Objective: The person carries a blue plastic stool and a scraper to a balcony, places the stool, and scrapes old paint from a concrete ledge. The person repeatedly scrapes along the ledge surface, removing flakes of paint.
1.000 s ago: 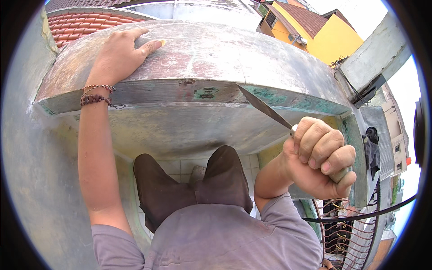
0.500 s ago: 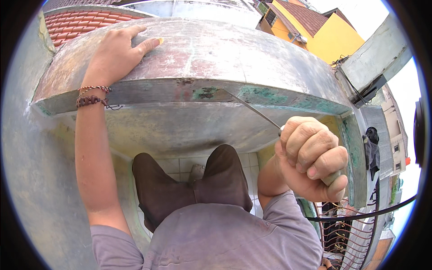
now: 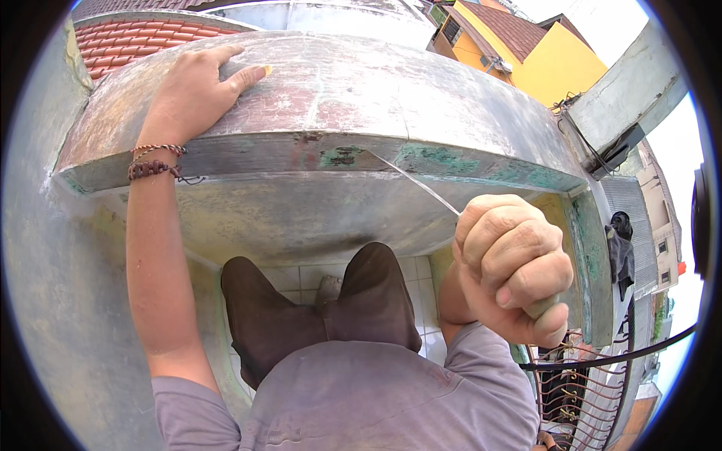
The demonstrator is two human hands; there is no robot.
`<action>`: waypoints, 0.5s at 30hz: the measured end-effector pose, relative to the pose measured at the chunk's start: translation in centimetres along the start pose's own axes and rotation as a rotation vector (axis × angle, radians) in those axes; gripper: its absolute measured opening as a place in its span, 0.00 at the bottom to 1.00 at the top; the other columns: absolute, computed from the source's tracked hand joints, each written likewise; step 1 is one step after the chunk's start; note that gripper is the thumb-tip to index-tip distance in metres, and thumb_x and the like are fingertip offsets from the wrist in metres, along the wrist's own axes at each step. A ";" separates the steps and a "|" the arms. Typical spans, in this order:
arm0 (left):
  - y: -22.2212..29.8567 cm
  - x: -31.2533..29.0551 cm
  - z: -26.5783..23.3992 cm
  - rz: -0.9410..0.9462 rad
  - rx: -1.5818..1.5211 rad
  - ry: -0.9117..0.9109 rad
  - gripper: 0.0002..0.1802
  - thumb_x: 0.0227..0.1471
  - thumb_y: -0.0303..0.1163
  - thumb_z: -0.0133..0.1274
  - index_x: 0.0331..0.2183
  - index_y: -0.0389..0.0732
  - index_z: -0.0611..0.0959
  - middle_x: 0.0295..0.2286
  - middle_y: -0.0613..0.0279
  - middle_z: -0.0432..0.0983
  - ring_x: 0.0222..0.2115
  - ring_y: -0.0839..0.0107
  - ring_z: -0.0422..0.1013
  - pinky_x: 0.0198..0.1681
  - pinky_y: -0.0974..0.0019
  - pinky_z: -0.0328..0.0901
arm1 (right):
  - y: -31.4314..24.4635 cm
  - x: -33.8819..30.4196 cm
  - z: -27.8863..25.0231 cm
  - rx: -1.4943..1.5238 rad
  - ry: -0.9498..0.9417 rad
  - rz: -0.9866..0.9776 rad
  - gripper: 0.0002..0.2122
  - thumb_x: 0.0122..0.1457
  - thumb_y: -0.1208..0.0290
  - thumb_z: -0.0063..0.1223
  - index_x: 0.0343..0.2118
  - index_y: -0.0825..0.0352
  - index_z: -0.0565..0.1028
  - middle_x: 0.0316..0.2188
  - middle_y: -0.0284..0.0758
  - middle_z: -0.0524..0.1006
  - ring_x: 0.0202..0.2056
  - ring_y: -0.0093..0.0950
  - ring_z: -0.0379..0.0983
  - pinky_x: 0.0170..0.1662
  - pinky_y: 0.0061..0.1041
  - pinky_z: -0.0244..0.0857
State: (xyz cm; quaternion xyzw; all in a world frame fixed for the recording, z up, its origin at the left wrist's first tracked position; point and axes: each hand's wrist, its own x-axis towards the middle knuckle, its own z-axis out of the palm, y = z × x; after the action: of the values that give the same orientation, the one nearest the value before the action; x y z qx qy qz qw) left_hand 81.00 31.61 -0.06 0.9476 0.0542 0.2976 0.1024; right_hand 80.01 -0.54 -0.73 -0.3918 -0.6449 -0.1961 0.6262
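My left hand (image 3: 197,89) lies flat on the broad top of a worn concrete parapet (image 3: 361,89), thumb apart from the fingers. My right hand (image 3: 513,263) is a fist around a tool with a thin, straight metal blade or shaft (image 3: 421,186). Its handle is hidden inside the fist, so the exact kind does not show. The tip reaches the parapet's near edge, beside a patch of flaking green paint (image 3: 344,155). More green paint (image 3: 436,159) remains along that edge to the right.
Below the parapet are its inner wall (image 3: 301,214) and a tiled floor (image 3: 308,278). At right stand a concrete post (image 3: 628,98) with cables, a hanging dark cloth (image 3: 620,255), a black cable (image 3: 602,362) and a curled metal railing (image 3: 590,391). Roofs and a yellow house (image 3: 564,66) lie beyond.
My right fist has shifted slightly left toward the parapet edge, and the tool has turned so its metal looks brighter. The left hand has stayed in place.
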 end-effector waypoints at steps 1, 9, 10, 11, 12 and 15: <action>-0.2 0.0 0.0 -0.002 0.006 -0.002 0.34 0.53 0.55 0.55 0.49 0.35 0.80 0.47 0.44 0.76 0.51 0.51 0.71 0.56 0.54 0.64 | 0.1 0.0 0.7 -0.025 -0.047 -0.009 0.21 0.65 0.51 0.41 0.21 0.62 0.68 0.15 0.28 0.65 0.12 0.21 0.60 0.15 0.22 0.55; -0.6 0.1 0.1 -0.004 0.014 -0.001 0.35 0.53 0.56 0.55 0.49 0.34 0.80 0.47 0.42 0.76 0.51 0.51 0.71 0.56 0.54 0.64 | 2.1 -0.4 1.2 0.017 -0.151 0.087 0.20 0.64 0.52 0.40 0.22 0.63 0.67 0.14 0.28 0.65 0.12 0.21 0.59 0.16 0.22 0.55; -0.7 -0.1 0.1 -0.019 0.025 -0.014 0.35 0.53 0.56 0.55 0.50 0.33 0.80 0.47 0.42 0.76 0.51 0.51 0.71 0.55 0.54 0.65 | 2.1 -0.7 0.9 0.070 -0.082 0.063 0.21 0.64 0.53 0.42 0.22 0.65 0.68 0.14 0.31 0.66 0.12 0.23 0.59 0.16 0.23 0.55; -1.1 0.0 0.1 -0.037 0.010 -0.020 0.36 0.53 0.56 0.55 0.50 0.33 0.79 0.47 0.42 0.76 0.50 0.50 0.71 0.55 0.54 0.65 | 1.6 -0.4 0.4 0.109 -0.033 0.049 0.21 0.63 0.54 0.44 0.21 0.68 0.69 0.14 0.33 0.67 0.12 0.24 0.60 0.15 0.24 0.54; -0.8 0.2 0.4 -0.011 -0.005 -0.014 0.36 0.53 0.56 0.55 0.50 0.33 0.79 0.47 0.42 0.76 0.50 0.50 0.71 0.55 0.54 0.65 | 0.7 -0.4 -0.2 0.137 0.028 0.041 0.22 0.62 0.54 0.46 0.21 0.70 0.71 0.14 0.36 0.68 0.12 0.26 0.60 0.14 0.25 0.54; -0.4 0.3 0.3 0.018 0.000 -0.002 0.35 0.53 0.55 0.55 0.50 0.33 0.79 0.47 0.42 0.76 0.50 0.50 0.71 0.55 0.54 0.65 | 0.6 0.0 -0.1 0.115 0.016 0.029 0.21 0.63 0.55 0.46 0.22 0.69 0.71 0.14 0.34 0.68 0.12 0.26 0.60 0.14 0.25 0.54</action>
State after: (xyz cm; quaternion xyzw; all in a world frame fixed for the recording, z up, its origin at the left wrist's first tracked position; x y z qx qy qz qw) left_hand 81.38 32.03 -0.26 0.9484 0.0457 0.2975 0.0998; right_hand 80.57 -0.23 -0.88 -0.3628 -0.6444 -0.1530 0.6555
